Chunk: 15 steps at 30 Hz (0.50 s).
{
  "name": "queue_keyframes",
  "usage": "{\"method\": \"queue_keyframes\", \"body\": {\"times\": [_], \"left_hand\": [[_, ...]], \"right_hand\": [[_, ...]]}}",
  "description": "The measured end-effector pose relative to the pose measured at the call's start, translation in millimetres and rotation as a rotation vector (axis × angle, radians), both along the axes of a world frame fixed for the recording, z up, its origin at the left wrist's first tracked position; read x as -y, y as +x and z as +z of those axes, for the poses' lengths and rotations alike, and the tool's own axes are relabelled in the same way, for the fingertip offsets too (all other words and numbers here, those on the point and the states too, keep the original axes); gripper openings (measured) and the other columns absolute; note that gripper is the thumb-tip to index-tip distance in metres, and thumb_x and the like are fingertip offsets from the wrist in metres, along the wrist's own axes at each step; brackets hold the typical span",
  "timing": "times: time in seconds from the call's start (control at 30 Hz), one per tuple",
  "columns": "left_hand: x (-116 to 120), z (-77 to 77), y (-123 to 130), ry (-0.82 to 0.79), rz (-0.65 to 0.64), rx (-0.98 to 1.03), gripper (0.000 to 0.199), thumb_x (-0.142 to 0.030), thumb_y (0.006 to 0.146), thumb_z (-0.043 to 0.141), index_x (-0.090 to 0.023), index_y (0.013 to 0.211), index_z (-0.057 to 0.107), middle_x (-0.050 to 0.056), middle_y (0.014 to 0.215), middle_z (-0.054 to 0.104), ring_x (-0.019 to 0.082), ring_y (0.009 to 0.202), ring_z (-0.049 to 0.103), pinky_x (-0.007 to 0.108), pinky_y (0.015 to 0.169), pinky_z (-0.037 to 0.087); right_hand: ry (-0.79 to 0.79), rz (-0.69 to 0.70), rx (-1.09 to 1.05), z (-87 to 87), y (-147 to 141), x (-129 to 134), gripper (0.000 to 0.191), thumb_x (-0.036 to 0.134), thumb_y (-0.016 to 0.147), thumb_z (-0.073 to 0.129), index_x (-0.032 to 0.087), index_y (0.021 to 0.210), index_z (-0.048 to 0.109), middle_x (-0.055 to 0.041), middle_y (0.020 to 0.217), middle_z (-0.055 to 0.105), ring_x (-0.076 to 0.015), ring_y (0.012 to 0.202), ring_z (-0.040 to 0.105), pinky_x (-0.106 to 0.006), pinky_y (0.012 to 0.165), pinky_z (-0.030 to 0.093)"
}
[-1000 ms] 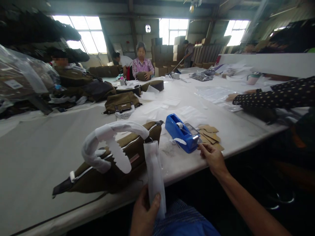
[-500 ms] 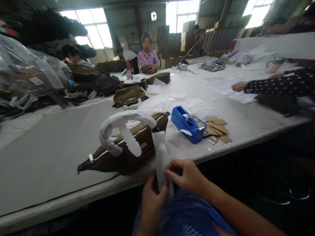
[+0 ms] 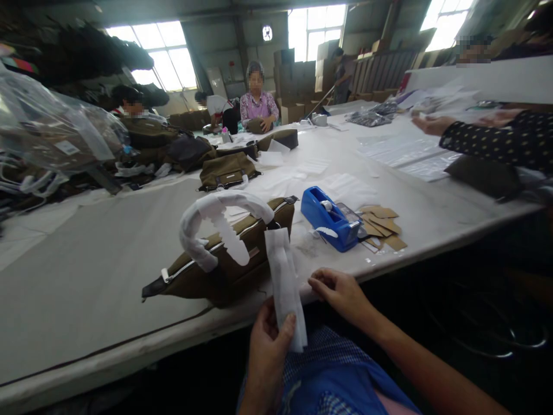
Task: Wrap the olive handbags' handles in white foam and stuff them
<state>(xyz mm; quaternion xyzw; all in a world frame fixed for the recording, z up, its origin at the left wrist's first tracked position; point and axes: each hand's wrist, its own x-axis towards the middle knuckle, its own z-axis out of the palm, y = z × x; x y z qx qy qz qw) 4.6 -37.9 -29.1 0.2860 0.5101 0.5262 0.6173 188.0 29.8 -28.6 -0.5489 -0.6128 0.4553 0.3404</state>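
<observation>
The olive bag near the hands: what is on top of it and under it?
On top, a white-wrapped handle rises beside a silver zipper, and a white scalloped strip hangs down. Under the bag is the table; anything between them is covered and cannot be seen.

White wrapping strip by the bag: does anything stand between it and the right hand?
Nothing visible does: between the right hand and the white wrapping strip is only a gap at the table edge. The left hand holds the strip's lower part.

On the surface the near bag lay left of the tape dispenser, cardboard pieces just right of it, another bag behind.
</observation>
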Motion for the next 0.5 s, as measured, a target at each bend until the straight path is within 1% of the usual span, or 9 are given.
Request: {"method": "queue_keyframes", "body": {"times": [0.07,0.1,0.17,0.23,0.3,0.37,0.43,0.5], "left_hand": [[-1,-1.7,2,-0.003,0.012,-0.021,0.069,-0.043,0.074,0.083,-0.016,0.132,0.056,0.017,0.131,0.069,0.033,0.124,0.065,0.041,0.103,0.052],[-1,-2.8,3,0.003,0.020,-0.030,0.075,-0.043,0.073,0.084,-0.017,0.135,0.052,0.017,0.131,0.069,0.033,0.123,0.065,0.040,0.102,0.053],[-2,-4.8,6,0.023,0.037,-0.046,0.084,-0.044,0.072,0.085,-0.019,0.142,0.045,0.017,0.129,0.070,0.033,0.120,0.067,0.040,0.099,0.055],[-3,-5.9,9,0.038,0.044,-0.076,0.090,-0.046,0.073,0.084,-0.020,0.147,0.041,0.016,0.127,0.071,0.032,0.119,0.068,0.039,0.098,0.056],[-4,-6.0,9,0.027,0.034,-0.116,0.094,-0.049,0.072,0.084,-0.021,0.149,0.039,0.015,0.126,0.072,0.032,0.119,0.068,0.039,0.098,0.056],[-6,-5.6,8,0.014,0.034,-0.141,0.096,-0.051,0.071,0.085,-0.023,0.151,0.039,0.014,0.126,0.072,0.033,0.120,0.067,0.038,0.098,0.056],[-6,-5.7,8,0.012,0.046,-0.113,0.098,-0.053,0.071,0.085,-0.025,0.152,0.039,0.012,0.129,0.071,0.032,0.123,0.065,0.038,0.100,0.055],[-6,-6.7,9,0.010,0.042,-0.052,0.099,-0.054,0.068,0.086,-0.026,0.152,0.041,0.012,0.132,0.069,0.033,0.126,0.063,0.039,0.103,0.053]], "right_hand": [[0.067,-0.074,-0.004,13.5,-2,12,0.031,0.047,0.094,0.060,0.019,0.094,0.074,-0.0058,0.082,0.077,-0.0209,0.074,0.070,-0.032,0.075,0.054],[0.063,-0.071,-0.031,20.0,-6,18,0.034,0.047,0.094,0.061,0.019,0.106,0.074,-0.0072,0.090,0.078,-0.0233,0.082,0.072,-0.034,0.082,0.055],[0.028,-0.009,-0.123,28.5,-19,29,0.045,0.048,0.092,0.065,0.019,0.127,0.068,-0.0086,0.104,0.078,-0.0267,0.097,0.072,-0.037,0.092,0.054],[-0.004,0.062,-0.273,29.3,-35,34,0.051,0.046,0.092,0.066,0.019,0.135,0.063,-0.0076,0.113,0.075,-0.0270,0.105,0.069,-0.038,0.097,0.052],[-0.048,0.111,-0.495,23.9,-47,32,0.051,0.049,0.093,0.065,0.022,0.136,0.062,-0.0056,0.117,0.073,-0.0248,0.105,0.068,-0.035,0.095,0.052],[-0.127,0.181,-0.693,16.1,-50,26,0.052,0.056,0.093,0.064,0.023,0.134,0.063,-0.0046,0.114,0.072,-0.0220,0.099,0.068,-0.031,0.089,0.053],[-0.214,0.256,-0.797,8.5,-45,21,0.055,0.063,0.090,0.064,0.020,0.125,0.068,-0.0049,0.105,0.073,-0.0195,0.091,0.068,-0.029,0.086,0.052],[-0.291,0.310,-0.855,1.2,-36,18,0.057,0.065,0.086,0.068,0.016,0.115,0.073,-0.0056,0.098,0.072,-0.0176,0.086,0.067,-0.029,0.086,0.050]]}}
